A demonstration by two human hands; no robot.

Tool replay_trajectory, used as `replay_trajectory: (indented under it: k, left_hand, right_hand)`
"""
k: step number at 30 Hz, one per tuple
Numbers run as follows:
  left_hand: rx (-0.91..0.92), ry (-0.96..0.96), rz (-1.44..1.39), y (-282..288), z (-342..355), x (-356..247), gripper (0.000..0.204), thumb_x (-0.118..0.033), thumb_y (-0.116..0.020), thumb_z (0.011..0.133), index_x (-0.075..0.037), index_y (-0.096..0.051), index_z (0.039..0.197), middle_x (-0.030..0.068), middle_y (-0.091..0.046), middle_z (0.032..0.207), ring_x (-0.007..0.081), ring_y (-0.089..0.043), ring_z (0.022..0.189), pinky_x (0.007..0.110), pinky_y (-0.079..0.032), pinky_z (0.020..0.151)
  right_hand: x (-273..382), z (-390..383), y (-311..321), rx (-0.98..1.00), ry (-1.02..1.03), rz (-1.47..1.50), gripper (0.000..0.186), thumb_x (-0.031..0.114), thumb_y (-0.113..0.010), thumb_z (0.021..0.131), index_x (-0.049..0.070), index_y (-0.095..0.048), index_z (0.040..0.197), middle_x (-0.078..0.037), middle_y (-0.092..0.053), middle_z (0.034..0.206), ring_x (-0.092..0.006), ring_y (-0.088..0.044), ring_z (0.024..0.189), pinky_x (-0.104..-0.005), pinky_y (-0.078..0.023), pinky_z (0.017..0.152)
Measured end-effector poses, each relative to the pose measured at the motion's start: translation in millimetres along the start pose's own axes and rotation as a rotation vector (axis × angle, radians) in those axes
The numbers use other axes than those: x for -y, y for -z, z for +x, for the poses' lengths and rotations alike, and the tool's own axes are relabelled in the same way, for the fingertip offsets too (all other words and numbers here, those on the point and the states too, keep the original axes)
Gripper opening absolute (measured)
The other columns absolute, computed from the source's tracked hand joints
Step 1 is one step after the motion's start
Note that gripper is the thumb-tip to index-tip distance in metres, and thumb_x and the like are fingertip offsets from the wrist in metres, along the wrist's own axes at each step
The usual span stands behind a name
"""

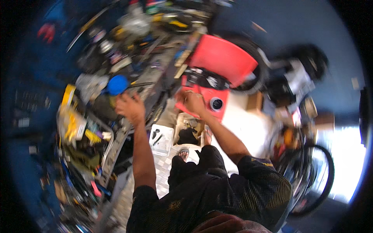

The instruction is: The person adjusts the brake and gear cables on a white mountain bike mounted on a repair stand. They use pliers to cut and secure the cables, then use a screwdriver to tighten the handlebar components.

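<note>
My left hand (129, 106) is open, fingers spread over the cluttered workbench (147, 77), just below a round blue object (117, 85) and beside a yellowish, blurred item. My right hand (192, 101) has curled, motion-blurred fingers over a red plastic piece (216, 114) at the centre; what it holds, if anything, I cannot make out. A dark round container or opening (216, 103) lies right of that hand. Above it stands a larger red panel (221, 58) with a black item (206, 79) below it.
A white tray (161, 147) and a bin with dark items (188, 136) sit on the floor near my feet. A bicycle wheel (328, 174) and boxes stand at the right. Tools and bags crowd the left side along a blue wall (31, 77).
</note>
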State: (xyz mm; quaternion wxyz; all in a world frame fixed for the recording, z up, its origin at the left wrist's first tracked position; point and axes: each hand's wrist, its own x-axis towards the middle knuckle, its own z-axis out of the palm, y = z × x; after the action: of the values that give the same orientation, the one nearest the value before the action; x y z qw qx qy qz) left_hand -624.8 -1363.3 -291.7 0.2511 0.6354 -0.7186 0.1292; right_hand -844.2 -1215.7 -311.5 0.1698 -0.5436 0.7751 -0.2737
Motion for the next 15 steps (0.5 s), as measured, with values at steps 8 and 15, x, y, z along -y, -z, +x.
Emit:
replay_trajectory:
  k: [8,15]
  left_hand:
    - [-0.347,-0.318,-0.220,-12.2,-6.2,26.5,0.043,-0.048,-0.067,0.090,-0.014,-0.062,0.116,0.0135,-0.059,0.120,0.0379,-0.054,0.112,0.059,-0.042,0.088]
    - [-0.120,-0.952,-0.434,48.5,-199.7,10.5,0.034,-0.029,-0.064,0.088,-0.005,-0.061,0.111,0.0205,-0.058,0.117,0.0396,-0.059,0.100,0.054,-0.047,0.081]
  right_hand:
    - [-11.5,-451.3,3.3,0.101,-0.591,0.147,0.024,0.031,-0.062,0.090,0.008,-0.065,0.097,-0.019,-0.067,0.092,-0.0388,-0.066,0.093,-0.0514,-0.052,0.079]
    - [34.9,-669.4,51.9,-0.897,-1.038,0.015,0.017,0.019,-0.062,0.088,0.003,-0.063,0.096,-0.018,-0.069,0.090,-0.0384,-0.067,0.084,-0.0478,-0.053,0.073]
